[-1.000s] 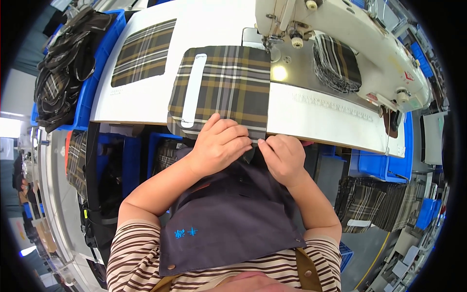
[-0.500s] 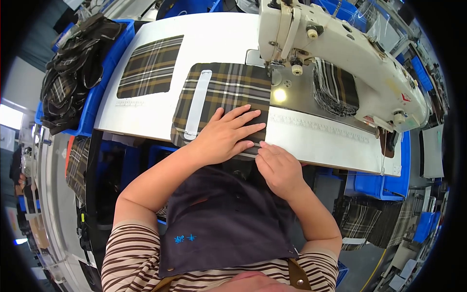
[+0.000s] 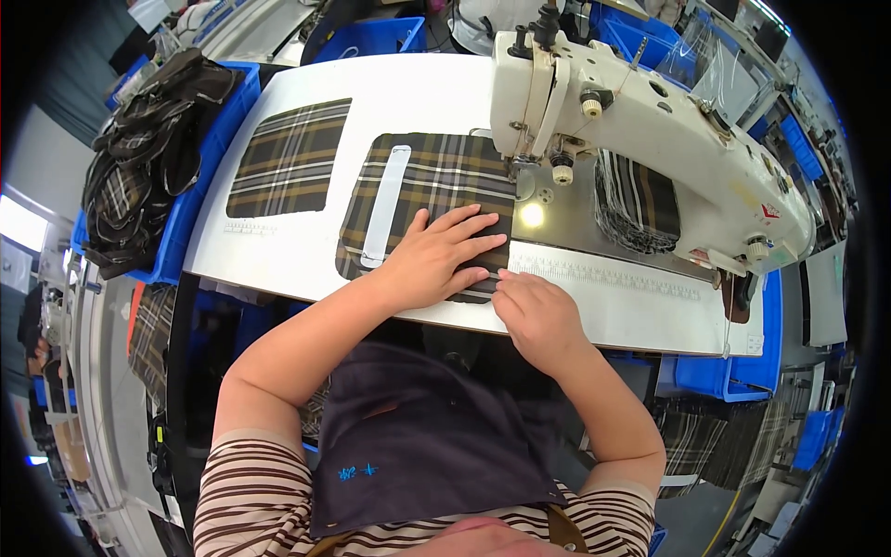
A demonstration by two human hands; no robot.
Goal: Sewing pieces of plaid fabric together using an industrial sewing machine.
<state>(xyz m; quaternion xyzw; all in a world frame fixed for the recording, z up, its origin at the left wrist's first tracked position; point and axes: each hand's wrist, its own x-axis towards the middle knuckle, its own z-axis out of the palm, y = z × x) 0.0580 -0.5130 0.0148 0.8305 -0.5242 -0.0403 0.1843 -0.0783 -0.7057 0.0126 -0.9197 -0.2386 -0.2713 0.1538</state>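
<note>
A dark brown plaid fabric panel (image 3: 441,176) lies on the white table, its right edge at the needle of the sewing machine (image 3: 640,111). A narrow white strip (image 3: 386,204) runs lengthwise along the panel's left part. My left hand (image 3: 438,258) rests flat on the fabric, fingers spread toward the needle. Close beside it, my right hand (image 3: 540,316) is closed at the panel's near right corner, thumb and fingers pinching its edge. Those fingers partly hide the corner.
Another plaid piece (image 3: 292,160) lies flat at the left. A stack of plaid pieces (image 3: 639,204) sits under the machine arm. Beyond the table's left edge, a blue bin (image 3: 218,135) holds dark sewn items. A ruler scale (image 3: 603,278) runs along the table front.
The view has tilted, so the table sits lower in the picture. Relative to the table, the panel and both hands have slid slightly forward, away from me, along the needle.
</note>
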